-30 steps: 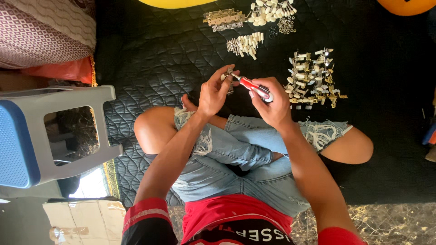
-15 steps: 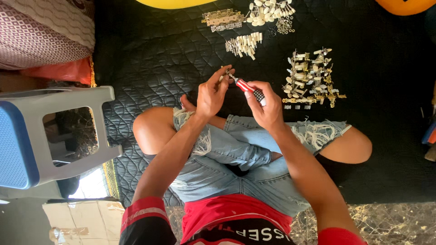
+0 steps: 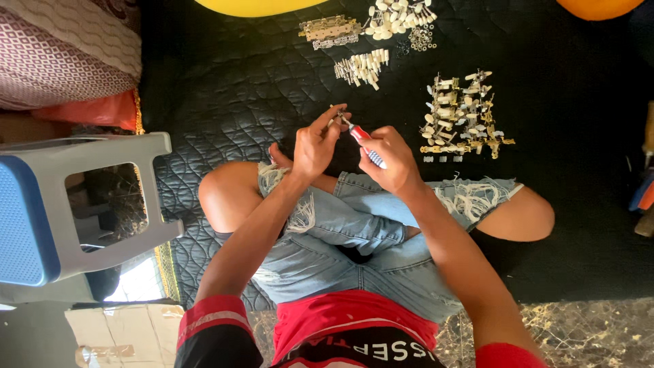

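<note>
Now | left hand is pinching a tiny metal part by its edges | right hand is gripping a red-and-white striped plastic screwdriver mid-handle | part looking light, rigid, easily dropped.

Both forearms reach forward over the crossed legs. The left hand pinches with thumb and forefinger raised. The right hand is curled closed, its fingers just beside the left fingertips.

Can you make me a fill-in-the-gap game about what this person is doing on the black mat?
1. The right hand holds a screwdriver with a ____ and white handle.
2. The left hand pinches a small ____ part.
3. The stool beside the person's knee is grey and ____.

Missing words: red; metal; blue
</note>
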